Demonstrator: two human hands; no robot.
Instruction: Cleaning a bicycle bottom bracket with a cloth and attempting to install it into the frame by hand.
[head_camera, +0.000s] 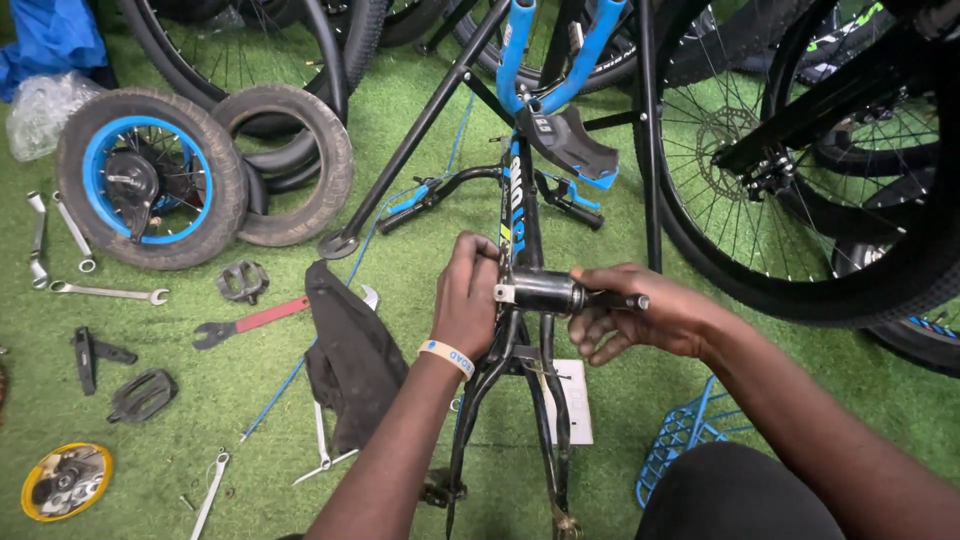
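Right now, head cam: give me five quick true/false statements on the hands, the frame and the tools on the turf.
1. The left hand grips the bike frame at the bottom bracket shell. True.
2. The right hand holds a red-handled spanner. False: it holds the axle end; the red-handled spanner lies on the turf.
3. The small blue-rimmed wheel is mounted on the frame. False: it lies on the turf.
4. A black cloth lies left of the frame. True.
5. The left wrist is bare. False: it wears a wristband.
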